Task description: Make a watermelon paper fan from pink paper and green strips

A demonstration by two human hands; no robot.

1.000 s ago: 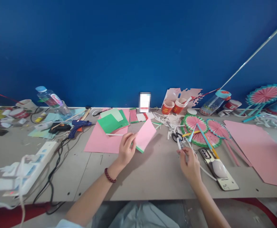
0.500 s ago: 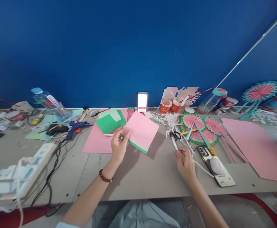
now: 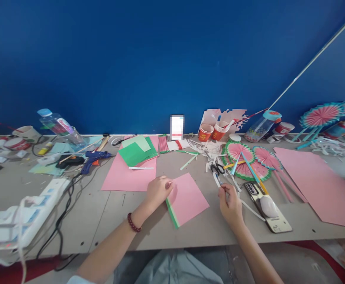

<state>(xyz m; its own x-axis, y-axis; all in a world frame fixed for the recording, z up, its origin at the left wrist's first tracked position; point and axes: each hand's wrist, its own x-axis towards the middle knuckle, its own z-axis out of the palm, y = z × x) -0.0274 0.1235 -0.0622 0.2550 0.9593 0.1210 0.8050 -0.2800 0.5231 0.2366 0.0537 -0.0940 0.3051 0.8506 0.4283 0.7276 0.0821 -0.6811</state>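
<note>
A small pink paper sheet (image 3: 188,197) with a green and white strip along its left edge lies flat on the grey table (image 3: 190,225) in front of me. My left hand (image 3: 159,191), with a red bead bracelet on the wrist, rests closed on the sheet's upper left corner. To the right of the sheet, my right hand (image 3: 230,201) is closed in a pinch on a thin white strip-like object (image 3: 218,180) that points up and left. Black-handled scissors (image 3: 218,169) lie just beyond that hand.
A large pink sheet (image 3: 122,175) with green papers (image 3: 135,152) lies behind. Watermelon paper fans (image 3: 246,161), a phone (image 3: 267,207), red cups (image 3: 212,132) and another pink sheet (image 3: 317,181) are at right. A glue gun (image 3: 92,157), bottle (image 3: 58,126) and power strip (image 3: 27,221) with cables are at left.
My left hand brought the small pink sheet down from a raised tilt and laid it flat nearer to me. My right hand stayed almost in place with the thin strip.
</note>
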